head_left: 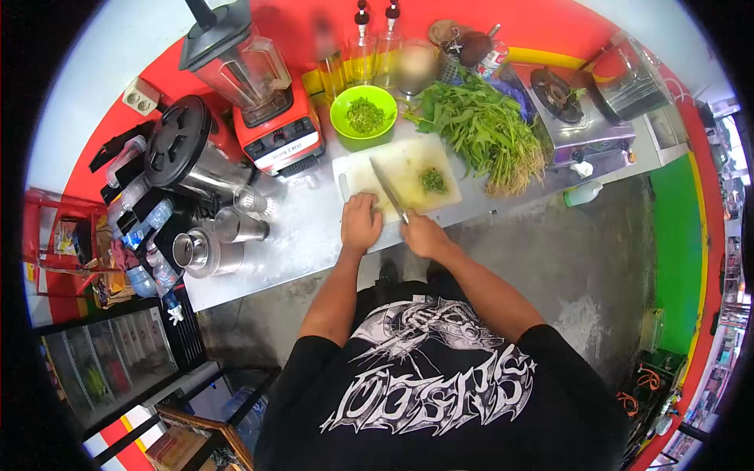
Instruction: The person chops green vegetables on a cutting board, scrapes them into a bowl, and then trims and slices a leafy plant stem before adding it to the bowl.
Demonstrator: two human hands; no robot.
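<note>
A white cutting board [357, 166] lies on the metal counter in front of me. My right hand [425, 235] is closed round the handle of a knife [387, 184], whose blade slants up and left across the board. Right of the blade sits a small pile of chopped greens [433, 180]. My left hand [362, 222] rests on the board's lower left edge with its fingers bent together; whether anything is under them is hidden. Behind the board stands a green bowl [343, 132] holding chopped greens [365, 115].
Leafy greens with roots [483, 129] lie right of the board, beside a metal stove [589, 141]. A red blender [279, 137] stands back left. Metal cups [236, 226] and a large lidded pot [179, 145] occupy the counter's left side. Bottles [362, 59] line the wall.
</note>
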